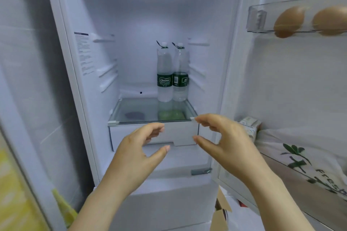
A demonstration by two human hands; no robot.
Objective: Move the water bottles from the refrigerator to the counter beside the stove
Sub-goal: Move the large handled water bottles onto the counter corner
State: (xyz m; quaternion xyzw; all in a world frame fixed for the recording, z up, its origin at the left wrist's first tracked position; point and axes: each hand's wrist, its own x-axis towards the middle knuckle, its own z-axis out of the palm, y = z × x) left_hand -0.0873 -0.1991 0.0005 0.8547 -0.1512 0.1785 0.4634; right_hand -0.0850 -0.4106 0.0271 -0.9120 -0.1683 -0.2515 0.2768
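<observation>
Two clear water bottles with dark green labels stand side by side at the back right of the glass shelf in the open refrigerator: the left bottle and the right bottle. Both are upright and touch each other. My left hand and my right hand are raised in front of the white drawer, below the shelf's front edge. Each hand is empty with fingers and thumb curved apart. Neither hand touches a bottle.
A white drawer sits under the shelf. The open door on the right holds a clear rack with two brown eggs, a white carton and a lower bin with a printed bag. Cardboard lies low at the right.
</observation>
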